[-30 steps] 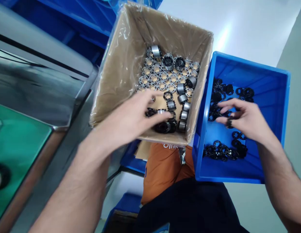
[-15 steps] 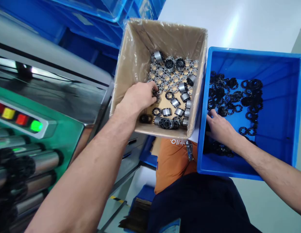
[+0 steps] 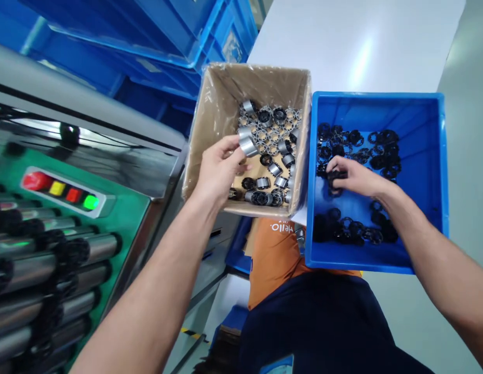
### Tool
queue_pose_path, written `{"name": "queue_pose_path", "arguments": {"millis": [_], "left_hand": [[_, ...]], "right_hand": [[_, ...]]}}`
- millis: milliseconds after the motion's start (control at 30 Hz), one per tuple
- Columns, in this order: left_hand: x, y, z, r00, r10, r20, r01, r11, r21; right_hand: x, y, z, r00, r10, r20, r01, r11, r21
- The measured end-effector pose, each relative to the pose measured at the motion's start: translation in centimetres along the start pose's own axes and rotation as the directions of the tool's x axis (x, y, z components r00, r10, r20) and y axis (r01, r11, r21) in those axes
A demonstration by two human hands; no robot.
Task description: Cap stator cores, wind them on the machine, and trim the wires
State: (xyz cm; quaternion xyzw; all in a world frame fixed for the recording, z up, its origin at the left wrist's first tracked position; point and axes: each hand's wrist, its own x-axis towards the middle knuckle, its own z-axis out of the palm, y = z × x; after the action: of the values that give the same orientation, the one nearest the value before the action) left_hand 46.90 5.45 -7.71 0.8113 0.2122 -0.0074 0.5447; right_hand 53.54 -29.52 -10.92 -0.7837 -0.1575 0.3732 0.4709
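Slanting off upright, silver cylinder [image 3: 248, 146]

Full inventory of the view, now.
Plastic-lined cardboard box: one, brown, centre
Metal rings: many, silver, some black-ended, inside box
Rectangular plastic bin: one, blue, right of box
Notched rings: many, black, inside bin
Plastic crates: several, blue, upper left
Tabletop: one, white, beyond bin
Machine panel: one, green, left
Metal cylinders: many, silver, black-ended, lower left
Buttons: four, red, yellow, red, green, on machine
Lettered cloth: one, orange, below box
Left hand: one, over box, holding at least one metal ring
Right hand: one, in bin, holding black part
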Motion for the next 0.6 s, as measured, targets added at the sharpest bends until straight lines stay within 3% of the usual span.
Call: {"name": "queue_pose_path", "arguments": {"millis": [67, 133, 233, 267, 333, 467, 600], "left_hand": [[-1.6, 1.3, 1.1, 0.999, -0.054, 0.008, 0.052, 0.909, -0.413], [-2.9, 2.7, 2.3, 0.993, -0.073, 0.096, 0.116, 0.797, -0.593], [-4.1, 4.0, 4.2, 0.973, -0.036, 0.226, 0.179, 0.733, -0.656], [-4.4, 4.1, 4.8, 0.971, -0.008, 0.239, 0.167, 0.736, -0.656], [-4.8, 3.8, 6.0, 0.972, 0.069, 0.224, 0.098, 0.746, -0.658], [-5.7, 2.6, 7.3, 0.951, 0.258, 0.172, -0.049, 0.671, -0.739], [-6.4, 2.0, 7.2, 0.936, 0.317, 0.155, -0.078, 0.614, -0.786]], "right_hand": [[-0.3, -0.4, -0.8, 0.996, -0.028, -0.087, 0.039, 0.99, 0.134], [-0.6, -1.6, -0.8, 0.973, -0.078, -0.219, 0.135, 0.956, 0.26], [-0.7, -5.1, 0.9, 0.858, -0.173, -0.483, 0.334, 0.904, 0.269], [-0.6, -6.6, 1.7, 0.812, -0.205, -0.547, 0.364, 0.91, 0.198], [-0.2, -9.7, 3.6, 0.765, -0.251, -0.593, 0.337, 0.941, 0.036], [0.2, -13.7, 7.1, 0.751, -0.291, -0.593, 0.313, 0.947, -0.068], [-0.1, -13.3, 8.7, 0.748, -0.302, -0.59, 0.327, 0.943, -0.069]]}}
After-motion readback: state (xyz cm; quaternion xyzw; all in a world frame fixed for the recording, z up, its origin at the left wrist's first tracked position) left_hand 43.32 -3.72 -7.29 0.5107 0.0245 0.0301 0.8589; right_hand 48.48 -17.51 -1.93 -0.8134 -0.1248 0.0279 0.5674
